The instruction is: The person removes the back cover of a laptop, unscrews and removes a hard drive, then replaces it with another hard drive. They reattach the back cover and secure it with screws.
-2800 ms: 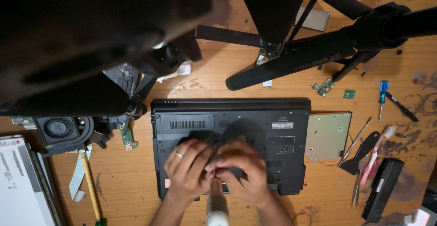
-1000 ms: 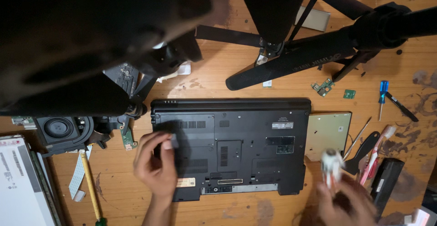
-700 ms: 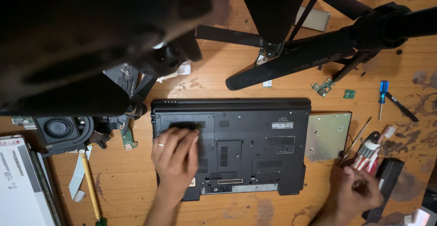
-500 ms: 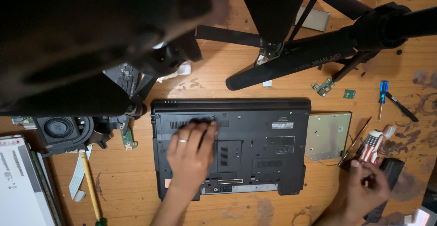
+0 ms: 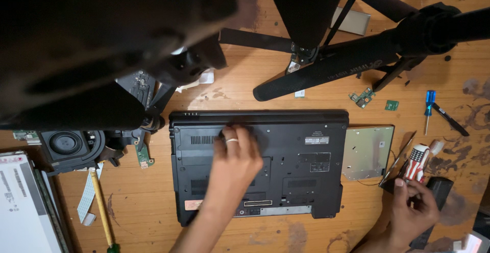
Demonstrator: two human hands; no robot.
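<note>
The black laptop (image 5: 260, 166) lies bottom-up in the middle of the wooden desk (image 5: 143, 202). The left hand (image 5: 236, 157) rests flat on its base, grip released. The right hand (image 5: 412, 213) grasps a small striped screwdriver (image 5: 416, 161), at the desk's right side.

black laptop (image 5: 286, 166), blue screwdriver (image 5: 430, 105), red-striped tool (image 5: 416, 162)

Two bare forearms are seen, with no sleeves reaching the wrists. A plain silver-coloured ring is worn on one finger of the left hand (image 5: 234, 162). No ring, watch or glove is seen on the right hand (image 5: 412, 213), at the near right.
</note>
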